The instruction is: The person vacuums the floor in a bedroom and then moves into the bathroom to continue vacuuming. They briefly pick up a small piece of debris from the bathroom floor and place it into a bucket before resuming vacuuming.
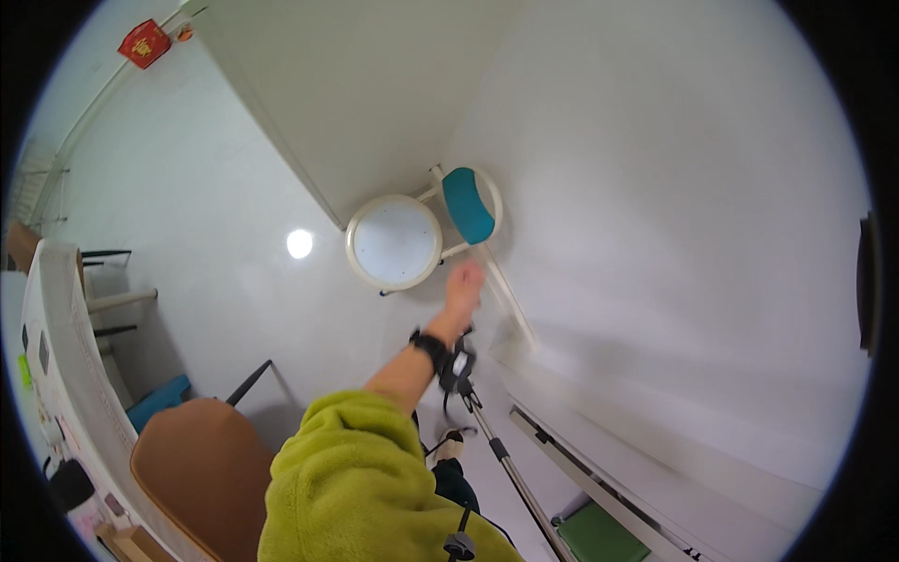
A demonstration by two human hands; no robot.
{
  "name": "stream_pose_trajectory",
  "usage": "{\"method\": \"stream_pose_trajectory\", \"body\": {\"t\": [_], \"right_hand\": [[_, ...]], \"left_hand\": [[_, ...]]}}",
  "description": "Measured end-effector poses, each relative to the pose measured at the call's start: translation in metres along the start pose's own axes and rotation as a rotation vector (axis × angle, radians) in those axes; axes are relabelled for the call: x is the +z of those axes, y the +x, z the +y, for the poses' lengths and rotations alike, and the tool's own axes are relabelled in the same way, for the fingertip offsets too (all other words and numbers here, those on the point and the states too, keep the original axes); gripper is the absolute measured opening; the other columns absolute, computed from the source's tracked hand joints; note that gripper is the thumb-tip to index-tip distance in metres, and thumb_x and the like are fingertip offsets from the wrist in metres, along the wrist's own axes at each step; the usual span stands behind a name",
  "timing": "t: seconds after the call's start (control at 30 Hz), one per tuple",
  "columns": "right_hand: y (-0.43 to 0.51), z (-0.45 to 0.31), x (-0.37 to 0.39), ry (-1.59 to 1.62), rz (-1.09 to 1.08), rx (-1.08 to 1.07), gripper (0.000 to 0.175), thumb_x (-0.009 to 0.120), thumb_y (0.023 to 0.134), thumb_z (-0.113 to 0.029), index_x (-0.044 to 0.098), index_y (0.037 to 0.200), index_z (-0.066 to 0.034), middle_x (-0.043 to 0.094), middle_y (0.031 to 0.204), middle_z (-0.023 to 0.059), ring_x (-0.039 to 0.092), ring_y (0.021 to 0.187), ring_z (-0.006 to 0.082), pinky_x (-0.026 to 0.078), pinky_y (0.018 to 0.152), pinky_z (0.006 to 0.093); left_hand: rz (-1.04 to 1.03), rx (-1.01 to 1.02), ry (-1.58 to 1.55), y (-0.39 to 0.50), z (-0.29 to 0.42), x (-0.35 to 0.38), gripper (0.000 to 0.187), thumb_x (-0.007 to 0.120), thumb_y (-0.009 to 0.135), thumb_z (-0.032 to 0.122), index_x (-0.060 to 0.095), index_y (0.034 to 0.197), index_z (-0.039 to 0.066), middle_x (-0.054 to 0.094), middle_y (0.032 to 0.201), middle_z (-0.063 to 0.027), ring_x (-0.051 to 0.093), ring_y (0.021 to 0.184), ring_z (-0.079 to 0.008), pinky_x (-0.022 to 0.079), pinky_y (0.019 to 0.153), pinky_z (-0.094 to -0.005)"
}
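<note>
My left hand (pixel 465 286), blurred, reaches forward with its fingers apparently curled. Whether it grips anything is hard to make out. A black watch-like band (pixel 428 348) circles the wrist below it, and a fuzzy lime-green sleeve (pixel 351 478) covers the arm. Just beyond the hand stands a chair with a round white seat (pixel 395 242) and a teal backrest (pixel 467 205). Under the forearm, a metal pole (pixel 518 472) with a black head (pixel 458 367) slants down to the lower right. My right hand is out of view.
A pale panel (pixel 365 91) stands behind the chair. At left are a brown chair (pixel 200 471), a teal chair part (pixel 161 402) and a cluttered white table (pixel 67 316). A green seat (pixel 602 532) is at lower right. A red box (pixel 145 43) lies far left.
</note>
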State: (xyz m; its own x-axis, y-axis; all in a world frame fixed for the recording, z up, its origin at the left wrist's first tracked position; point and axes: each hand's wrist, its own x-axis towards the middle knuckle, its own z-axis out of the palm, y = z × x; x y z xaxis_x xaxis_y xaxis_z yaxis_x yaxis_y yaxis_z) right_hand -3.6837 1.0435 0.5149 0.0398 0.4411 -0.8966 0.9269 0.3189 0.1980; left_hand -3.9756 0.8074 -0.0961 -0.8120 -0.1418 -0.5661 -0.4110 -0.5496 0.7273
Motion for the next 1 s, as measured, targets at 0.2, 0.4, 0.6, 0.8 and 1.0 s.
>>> {"method": "stream_pose_trajectory", "body": {"t": [0.2,0.4,0.6,0.8,1.0], "right_hand": [[0.004,0.017,-0.006,-0.099,-0.01,-0.207,0.053,0.061,0.076,-0.009,0.04,0.124,0.0005,0.057,0.093,0.0094,0.054,0.083,0.0172,0.042,0.076,0.0307],[0.019,0.018,-0.037,-0.524,0.006,-0.12,0.06,0.057,0.068,-0.001,0.041,0.126,-0.0086,0.051,0.071,0.0014,0.047,0.065,0.0101,0.039,0.059,0.0249],[0.081,0.047,-0.091,-0.585,-0.145,-0.277,0.072,0.057,0.067,0.004,0.029,0.133,-0.0062,0.044,0.061,-0.0035,0.04,0.048,0.0058,0.032,0.043,0.0228],[0.173,0.035,-0.089,-0.718,-0.365,-0.518,0.069,0.06,0.071,0.001,0.028,0.132,-0.0028,0.052,0.105,0.0056,0.05,0.078,0.0096,0.042,0.065,0.0212],[0.23,-0.017,0.028,-0.582,-0.56,-0.995,0.062,0.063,0.073,-0.005,0.034,0.128,0.0001,0.053,0.106,0.0087,0.052,0.084,0.0135,0.044,0.071,0.0258]], "left_hand": [[0.072,-0.962,-0.041,-0.241,-0.112,-0.005,0.03,0.063,0.075,0.03,0.049,0.065,0.006,0.041,0.051,-0.0087,0.039,0.037,-0.018,0.031,0.031,-0.0305],[-0.209,-0.998,-0.461,-0.307,-0.143,0.054,0.033,0.062,0.077,0.03,0.037,0.069,0.011,0.034,0.056,0.0006,0.026,0.039,-0.0069,0.019,0.033,-0.0193],[-0.09,-0.904,-0.332,-0.312,-0.181,0.074,0.02,0.052,0.076,0.011,0.039,0.062,0.007,0.028,0.049,0.0001,0.025,0.036,-0.0088,0.017,0.032,-0.0232],[0.274,-0.748,-0.32,-0.308,-0.178,-0.023,0.017,0.051,0.079,0.013,0.046,0.069,0.001,0.03,0.049,-0.0027,0.024,0.035,-0.0106,0.018,0.033,-0.0257],[0.14,-0.441,-0.123,-0.332,-0.101,-0.069,0.027,0.039,0.09,0.031,0.043,0.078,0.007,0.064,0.084,-0.0102,0.033,0.038,-0.0091,0.027,0.032,-0.024]]}}
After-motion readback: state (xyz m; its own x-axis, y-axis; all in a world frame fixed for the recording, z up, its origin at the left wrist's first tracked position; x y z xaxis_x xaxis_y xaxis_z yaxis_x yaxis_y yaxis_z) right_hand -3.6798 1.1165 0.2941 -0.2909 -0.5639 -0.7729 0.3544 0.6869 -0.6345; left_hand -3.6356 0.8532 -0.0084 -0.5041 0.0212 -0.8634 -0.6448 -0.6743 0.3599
